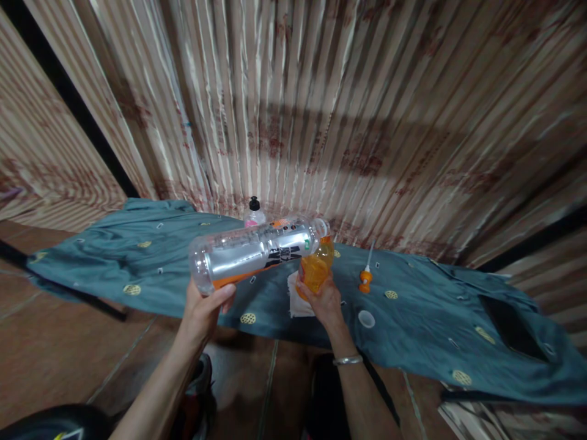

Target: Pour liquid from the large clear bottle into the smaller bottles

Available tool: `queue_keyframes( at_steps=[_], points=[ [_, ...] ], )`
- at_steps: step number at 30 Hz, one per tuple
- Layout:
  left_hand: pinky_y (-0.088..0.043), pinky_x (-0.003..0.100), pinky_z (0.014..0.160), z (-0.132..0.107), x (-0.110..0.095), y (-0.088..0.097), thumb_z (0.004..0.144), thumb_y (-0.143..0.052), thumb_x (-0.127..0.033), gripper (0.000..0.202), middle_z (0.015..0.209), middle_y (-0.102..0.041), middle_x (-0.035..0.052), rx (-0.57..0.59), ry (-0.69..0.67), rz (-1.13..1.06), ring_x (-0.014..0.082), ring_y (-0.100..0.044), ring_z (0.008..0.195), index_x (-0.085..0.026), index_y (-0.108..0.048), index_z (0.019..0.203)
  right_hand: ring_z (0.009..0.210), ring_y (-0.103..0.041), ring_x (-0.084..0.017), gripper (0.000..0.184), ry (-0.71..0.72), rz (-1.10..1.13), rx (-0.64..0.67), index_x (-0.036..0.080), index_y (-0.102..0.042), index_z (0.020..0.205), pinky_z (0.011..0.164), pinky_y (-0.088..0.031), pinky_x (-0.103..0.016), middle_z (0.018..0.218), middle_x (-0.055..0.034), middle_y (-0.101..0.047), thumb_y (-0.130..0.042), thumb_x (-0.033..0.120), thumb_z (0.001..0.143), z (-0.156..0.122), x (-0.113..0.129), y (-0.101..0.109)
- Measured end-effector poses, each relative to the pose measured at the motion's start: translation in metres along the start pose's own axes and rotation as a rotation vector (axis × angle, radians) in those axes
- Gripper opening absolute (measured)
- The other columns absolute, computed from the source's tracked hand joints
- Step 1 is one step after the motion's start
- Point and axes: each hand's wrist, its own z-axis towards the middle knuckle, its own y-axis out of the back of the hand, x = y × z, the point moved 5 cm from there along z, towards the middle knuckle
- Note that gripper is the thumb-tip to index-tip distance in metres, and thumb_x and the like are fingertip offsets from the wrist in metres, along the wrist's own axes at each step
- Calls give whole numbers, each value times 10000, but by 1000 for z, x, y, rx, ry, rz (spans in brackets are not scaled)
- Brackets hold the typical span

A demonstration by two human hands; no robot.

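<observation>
- We see the left hand (204, 311) closed around the base end of the large bottle (252, 253), thumb on the near side and fingers wrapped behind it. It grips so far back, we think, so that the whole body can be tipped like a lever.
- The large bottle lies almost flat in the air, up and to the left of the small bottle (316, 266). Its open mouth is just above the small bottle's neck. We judge it is held this way so the liquid runs from one into the other.
- The right hand (323, 299) clasps the small bottle from below, the fingers around its lower part. It leans a little toward the large bottle's mouth, probably to meet the stream.
- The large bottle is of clear plastic with a silver label and black print. Only a thin band of orange liquid rests along its lower side.
- The small bottle looks nearly full of the same orange liquid.
- Just under the small bottle there is a white pad (293, 293) on the teal cloth (413, 318), perhaps to catch drops.
- To the right of the small bottle lie an orange nozzle (365, 280) and, nearer to us, a white cap (366, 318). Both are set aside, apart from the hands.
- Behind the small bottle, to the left, stands a black-capped bottle (254, 211).
</observation>
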Motion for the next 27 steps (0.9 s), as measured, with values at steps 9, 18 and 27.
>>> queue_keyframes(
  at_steps=[9, 18, 27],
  points=[
    [-234, 263, 342, 1, 0, 0, 636, -868, -500, 376, 412, -440, -42, -7, 24, 16, 99, -321, 343, -219, -621, 595, 1106, -801, -375, 747, 2, 12, 21, 143, -542, 1378, 911, -614, -437, 1190, -200, -816, -785, 581, 825, -3, 4, 2],
    [-222, 258, 352, 2, 0, -2, 651, -847, -500, 428, 420, -425, -29, -1, 32, 34, 87, -316, 362, -203, -564, 528, 1033, -809, -376, 731, 43, -38, -9, 131, -506, 1369, 888, -616, -448, 1117, -210, -818, -733, 616, 872, -4, -2, -5],
    [-214, 267, 355, 2, -1, -2, 616, -858, -504, 407, 402, -417, -28, -38, 50, 42, 99, -320, 352, -210, -595, 519, 1043, -814, -383, 735, 82, -46, -24, 113, -505, 1359, 896, -622, -452, 1104, -227, -807, -737, 625, 886, -5, -4, -6]
  ],
)
